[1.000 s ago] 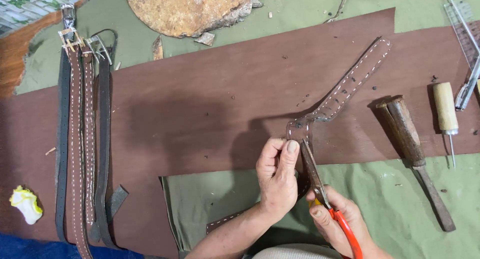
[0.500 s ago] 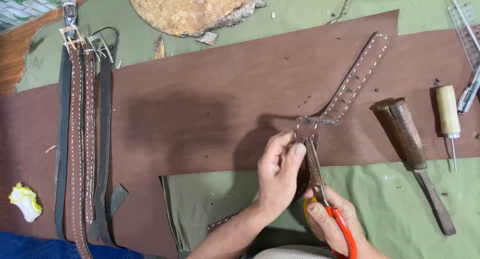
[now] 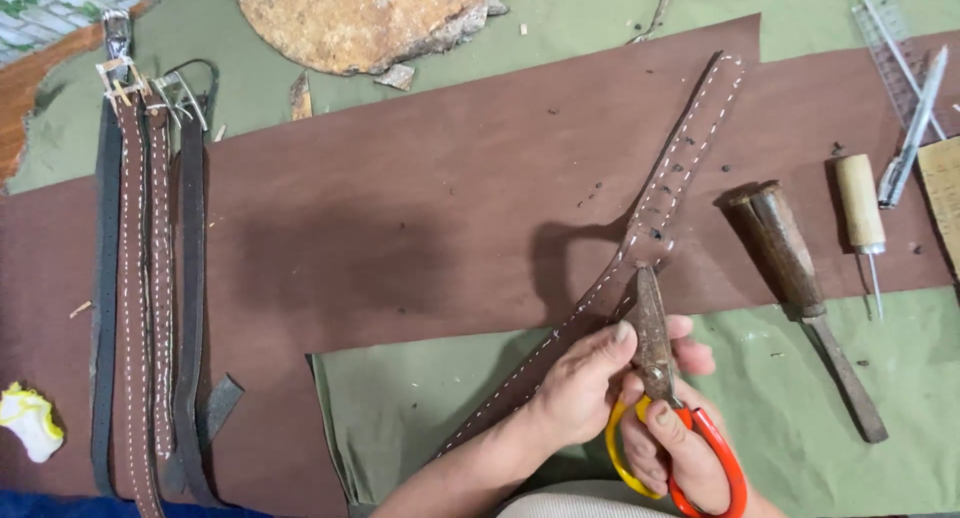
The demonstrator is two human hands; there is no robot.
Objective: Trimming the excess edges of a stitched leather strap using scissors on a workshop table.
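Observation:
A long brown leather belt strap [image 3: 672,183] with white stitching and punched holes runs from the upper right down to my hands. My left hand [image 3: 585,383] pinches the strap near its lower part. My right hand [image 3: 668,448] grips scissors [image 3: 655,343] with rusty blades and orange and yellow handles. The closed blades point up, their tip at the strap's edge beside the holes. Both lie above a large brown leather sheet [image 3: 400,238].
Several finished belts with metal buckles [image 3: 150,278] lie at the left. A wooden-handled punch [image 3: 800,288], an awl [image 3: 862,213], a pen [image 3: 912,128] and a clear ruler [image 3: 890,58] lie at the right. A flat stone [image 3: 345,23] is at the top, and a yellow-white scrap [image 3: 28,418] at the far left.
The strap has straightened and now lies flatter. My left hand slid lower along it, and the scissor blades came up beside the strap's holes.

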